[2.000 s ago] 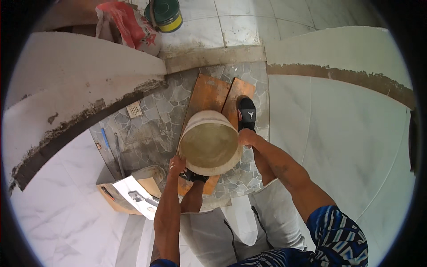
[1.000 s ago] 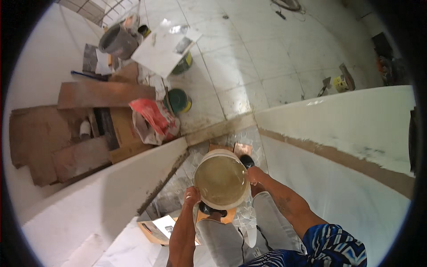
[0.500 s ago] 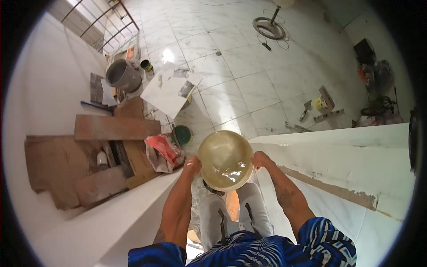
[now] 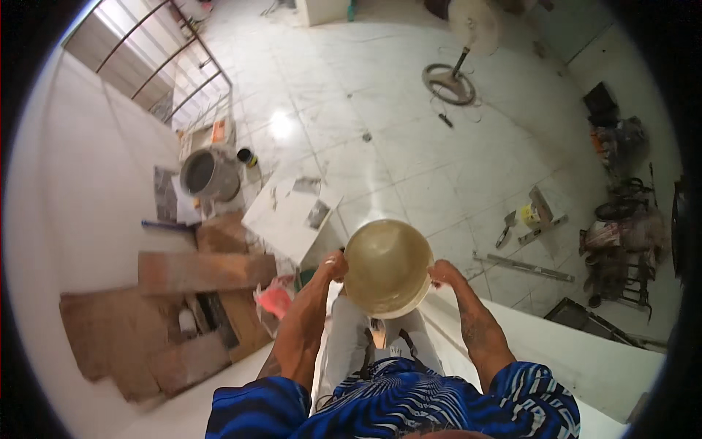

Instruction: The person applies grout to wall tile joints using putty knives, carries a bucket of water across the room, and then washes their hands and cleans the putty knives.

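I carry a round yellowish tub [image 4: 387,267] in front of my legs, one hand on each side. My left hand [image 4: 336,266] is closed on its left rim, and my right hand [image 4: 443,274] grips the right rim. The tub's open top faces up; cloudy, pale liquid seems to lie inside, but its level is hard to tell. Below my left hand, a red and white bag [image 4: 273,298] lies partly behind my forearm. A green container [image 4: 306,277] is mostly hidden there too.
Brown boards [image 4: 102,329], a grey bucket [image 4: 210,175] and a white tile [image 4: 289,219] lie to the left. A pedestal fan [image 4: 450,84] stands far ahead. At right are a trowel [image 4: 505,230], a spirit level [image 4: 542,230], a metal bar [image 4: 530,268] and a low white wall [image 4: 512,322].
The view has shifted forward and up, so floor items sit lower and more shows at right. The tub is still between both hands; the glints on its liquid have faded.
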Demonstrator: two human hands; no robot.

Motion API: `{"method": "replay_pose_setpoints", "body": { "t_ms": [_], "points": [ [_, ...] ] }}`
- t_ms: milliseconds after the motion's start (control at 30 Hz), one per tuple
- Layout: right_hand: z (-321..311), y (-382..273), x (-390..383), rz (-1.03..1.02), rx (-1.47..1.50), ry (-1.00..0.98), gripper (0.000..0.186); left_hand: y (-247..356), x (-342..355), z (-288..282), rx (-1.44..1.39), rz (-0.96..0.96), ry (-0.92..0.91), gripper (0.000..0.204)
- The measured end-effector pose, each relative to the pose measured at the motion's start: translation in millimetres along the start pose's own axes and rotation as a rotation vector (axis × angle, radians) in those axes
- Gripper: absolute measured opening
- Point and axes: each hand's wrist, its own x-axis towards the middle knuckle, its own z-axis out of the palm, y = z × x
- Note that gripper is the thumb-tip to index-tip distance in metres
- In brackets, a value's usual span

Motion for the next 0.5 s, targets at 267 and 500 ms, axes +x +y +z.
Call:
{"method": "replay_pose_setpoints", "body": {
  "t_ms": [267, 500],
  "points": [
    [-144.3, -108.0, 134.3, 0.151, 0.195, 0.078, 0.042, -73.1, 180.1, -218.6, -0.41, -0.135, -0.092, 0.026],
    [-305.2, -209.0, 269.0, 0.088, 0.264, 0.037, 0.039, -120.8, 299.5, -401.3, -0.408, -0.114, -0.115, 0.021]
  ]
}}
